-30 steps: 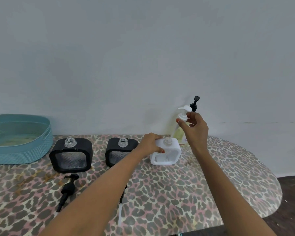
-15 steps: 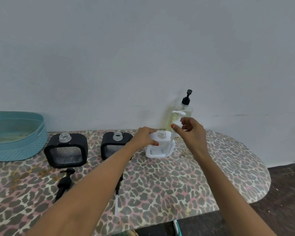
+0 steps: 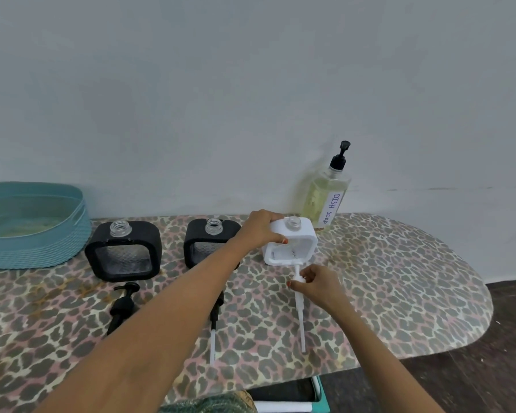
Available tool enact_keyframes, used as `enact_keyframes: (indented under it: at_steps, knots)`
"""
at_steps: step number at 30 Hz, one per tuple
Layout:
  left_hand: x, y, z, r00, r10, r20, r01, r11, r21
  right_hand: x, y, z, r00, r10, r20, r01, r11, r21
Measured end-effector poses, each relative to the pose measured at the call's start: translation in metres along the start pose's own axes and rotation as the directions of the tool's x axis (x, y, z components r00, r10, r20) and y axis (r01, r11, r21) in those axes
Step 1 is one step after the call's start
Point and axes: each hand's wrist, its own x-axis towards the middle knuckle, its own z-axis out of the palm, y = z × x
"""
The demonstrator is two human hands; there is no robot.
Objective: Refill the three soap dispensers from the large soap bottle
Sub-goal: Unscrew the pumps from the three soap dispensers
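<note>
Three square dispensers stand uncapped in a row: a black dispenser (image 3: 123, 250) on the left, a second black dispenser (image 3: 204, 242) partly behind my left arm, and a white dispenser (image 3: 300, 242). My left hand (image 3: 261, 226) grips the white one's top left corner. My right hand (image 3: 318, 286) holds the white pump (image 3: 300, 311) low over the table just in front of that dispenser, tube pointing toward me. The large soap bottle (image 3: 325, 198), labelled DISH SOAP, holds yellow liquid and stands by the wall behind the white dispenser with its black pump on.
Two black pumps lie on the leopard-print table (image 3: 399, 293): one black pump (image 3: 122, 305) before the left dispenser, another black pump (image 3: 213, 329) partly under my left arm. A teal basket (image 3: 33, 231) sits at the far left. The table's rounded edge drops off to the right.
My right hand lifted the white pump out of the white dispenser and brought it down in front of it to the table. My left hand stayed on the dispenser.
</note>
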Motion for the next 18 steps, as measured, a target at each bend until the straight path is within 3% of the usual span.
enact_keyframes:
  at_steps: [18]
  knots:
    - [-0.002,0.001,0.006,1.000,-0.005,-0.028,0.004,1.000,-0.022,0.005,0.011,0.015,0.997,0.074,-0.007,-0.073,0.993,0.090]
